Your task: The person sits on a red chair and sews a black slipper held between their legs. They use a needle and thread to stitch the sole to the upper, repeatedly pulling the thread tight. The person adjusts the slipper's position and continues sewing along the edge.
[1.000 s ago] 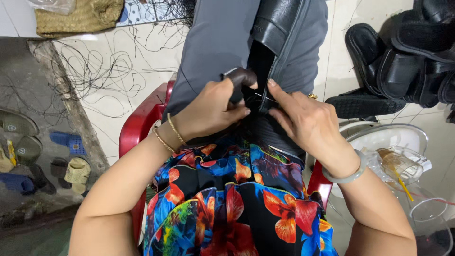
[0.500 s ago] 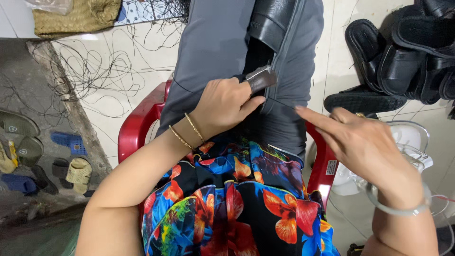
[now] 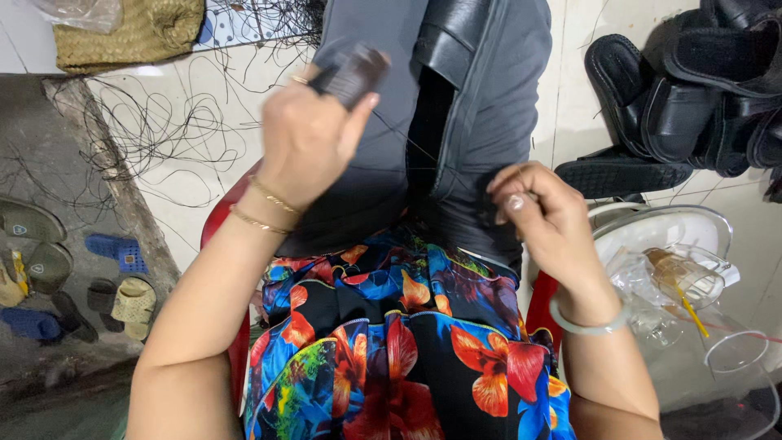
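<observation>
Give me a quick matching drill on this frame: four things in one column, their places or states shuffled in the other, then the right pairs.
Things:
1. left hand
2. right hand
3. pile of black leather sandals
4. woven straw bag

Places or states:
A. on the tiled floor at upper right
B. raised, gripping a small dark tool
C. on the floor at upper left
D. fingers pinched at the edge of the grey leather shoe upper on the lap

Pairs: 1-B, 2-D, 3-A, 4-C
</observation>
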